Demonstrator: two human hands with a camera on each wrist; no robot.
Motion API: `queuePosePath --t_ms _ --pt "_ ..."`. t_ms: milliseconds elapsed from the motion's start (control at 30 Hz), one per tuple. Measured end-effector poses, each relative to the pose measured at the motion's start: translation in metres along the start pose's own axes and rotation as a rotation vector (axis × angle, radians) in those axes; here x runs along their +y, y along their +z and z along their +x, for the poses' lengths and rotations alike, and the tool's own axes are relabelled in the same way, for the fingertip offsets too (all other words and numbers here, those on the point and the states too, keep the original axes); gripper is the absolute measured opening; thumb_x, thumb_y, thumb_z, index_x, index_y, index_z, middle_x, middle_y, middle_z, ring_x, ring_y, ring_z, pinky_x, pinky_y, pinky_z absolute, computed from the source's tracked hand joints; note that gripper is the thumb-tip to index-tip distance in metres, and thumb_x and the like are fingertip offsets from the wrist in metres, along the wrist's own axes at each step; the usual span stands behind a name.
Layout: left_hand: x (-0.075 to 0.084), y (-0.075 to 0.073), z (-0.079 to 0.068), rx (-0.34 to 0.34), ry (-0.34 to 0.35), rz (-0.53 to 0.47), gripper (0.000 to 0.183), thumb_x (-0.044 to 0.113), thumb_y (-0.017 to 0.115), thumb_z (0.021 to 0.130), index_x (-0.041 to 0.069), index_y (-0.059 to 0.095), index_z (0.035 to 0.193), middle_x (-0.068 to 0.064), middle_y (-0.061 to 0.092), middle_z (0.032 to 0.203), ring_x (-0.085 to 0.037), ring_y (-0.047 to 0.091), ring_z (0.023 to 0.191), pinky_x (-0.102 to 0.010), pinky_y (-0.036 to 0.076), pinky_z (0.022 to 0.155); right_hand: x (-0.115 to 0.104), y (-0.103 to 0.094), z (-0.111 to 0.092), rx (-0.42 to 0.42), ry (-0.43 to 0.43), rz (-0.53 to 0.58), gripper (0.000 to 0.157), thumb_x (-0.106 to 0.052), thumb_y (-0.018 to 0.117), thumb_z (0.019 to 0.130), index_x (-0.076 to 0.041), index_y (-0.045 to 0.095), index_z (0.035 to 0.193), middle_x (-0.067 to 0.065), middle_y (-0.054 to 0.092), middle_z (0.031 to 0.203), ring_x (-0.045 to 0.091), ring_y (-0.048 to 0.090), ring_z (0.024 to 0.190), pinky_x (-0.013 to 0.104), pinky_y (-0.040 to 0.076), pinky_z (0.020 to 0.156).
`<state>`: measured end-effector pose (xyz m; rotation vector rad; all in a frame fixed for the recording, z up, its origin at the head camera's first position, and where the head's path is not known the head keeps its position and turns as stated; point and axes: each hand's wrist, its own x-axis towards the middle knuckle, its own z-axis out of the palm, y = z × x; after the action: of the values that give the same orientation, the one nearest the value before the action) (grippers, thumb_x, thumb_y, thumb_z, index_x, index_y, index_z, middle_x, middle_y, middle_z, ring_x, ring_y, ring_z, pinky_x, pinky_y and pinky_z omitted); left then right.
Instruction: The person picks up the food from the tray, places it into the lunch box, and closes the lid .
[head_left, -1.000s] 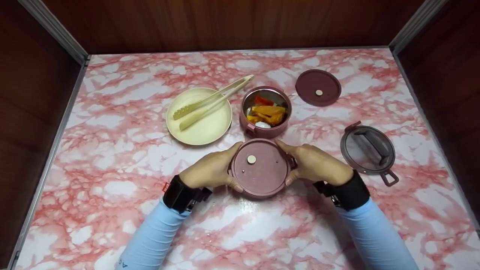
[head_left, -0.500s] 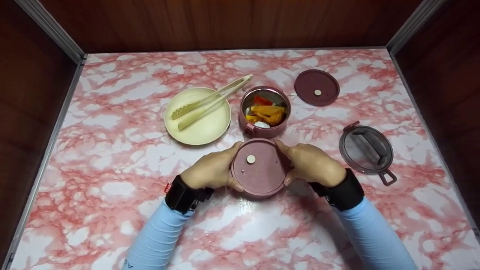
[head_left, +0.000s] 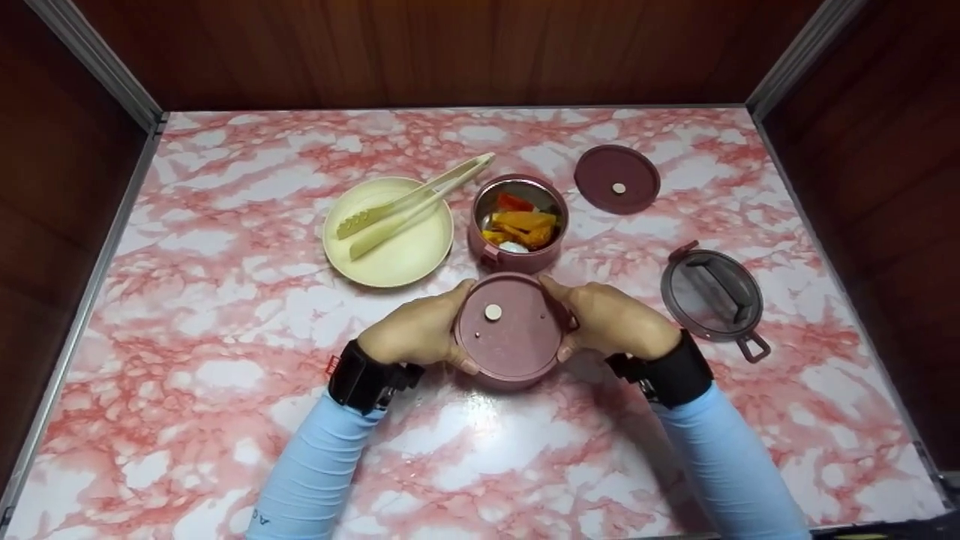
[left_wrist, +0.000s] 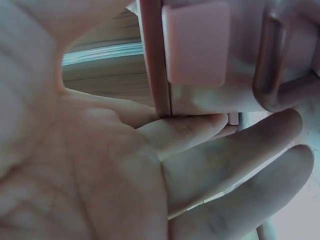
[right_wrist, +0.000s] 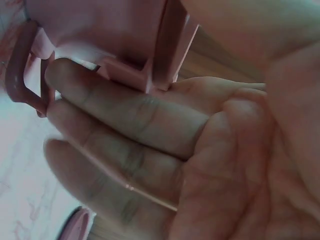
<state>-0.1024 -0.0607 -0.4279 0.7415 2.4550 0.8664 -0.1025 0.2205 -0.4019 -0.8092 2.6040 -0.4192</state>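
Both my hands grip a round dusty-pink lunch container [head_left: 514, 341] with its lid on. The lid [left_wrist: 154, 60] meets the rim. My left hand [head_left: 412, 328] holds the container's left side, thumb at the near edge and index finger at the far edge. My right hand [head_left: 619, 319] does the same on the right. In the left wrist view a clip [left_wrist: 197, 45] and a folding handle [left_wrist: 270, 60] show on its wall. The right wrist view shows the other handle [right_wrist: 20, 70] beside my fingertips. Just behind stands an uncovered pink container [head_left: 517, 262] holding yellow, orange and white food pieces.
To the left, a cream plate [head_left: 405, 266] bears cream tongs [head_left: 420, 206]. A dark red lid [head_left: 611, 169] lies at the back right. Nearer, on the right, is a grey translucent lid [head_left: 694, 300] with a handle and side clips. Wooden walls [head_left: 450, 52] border the marbled table [head_left: 225, 442].
The head view has shifted slightly, so everything on the table appears a little further left. My hands keep their hold on the lidded container, with no clear movement of it on the table.
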Motion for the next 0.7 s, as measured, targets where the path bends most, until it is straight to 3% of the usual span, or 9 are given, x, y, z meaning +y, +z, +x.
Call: queuePosePath --t_ms 133,433,700 --pt "-0.006 0.001 0.002 -0.007 0.046 -0.077 0.098 0.033 0.095 0.062 0.021 0.037 0.140 -0.009 0.057 0.133 -0.024 0.059 0.112 -0.038 0.046 0.099 0.005 0.003 0.003 0.006 0.002 0.046 0.106 -0.024 0.091 0.070 -0.009 0.031 0.156 0.016 0.070 0.103 0.021 0.062 0.081 0.036 0.052 0.071" --pt "-0.013 0.005 0.001 -0.020 0.101 -0.103 0.107 0.033 0.093 0.066 0.018 0.029 0.150 -0.011 0.052 0.141 -0.025 0.058 0.115 -0.037 0.046 0.100 0.012 0.010 0.003 0.020 0.021 0.119 0.105 -0.026 0.091 0.070 -0.011 0.032 0.156 0.015 0.067 0.117 0.022 0.062 0.092 0.039 0.053 0.083" --pt "-0.010 0.004 0.001 0.001 0.170 -0.110 0.105 0.031 0.094 0.065 0.016 0.032 0.149 -0.005 0.051 0.140 -0.019 0.056 0.117 -0.034 0.044 0.102 0.026 0.009 -0.004 0.063 -0.097 0.171 0.105 -0.037 0.089 0.069 -0.013 0.034 0.155 0.007 0.070 0.111 0.013 0.064 0.086 0.032 0.054 0.077"
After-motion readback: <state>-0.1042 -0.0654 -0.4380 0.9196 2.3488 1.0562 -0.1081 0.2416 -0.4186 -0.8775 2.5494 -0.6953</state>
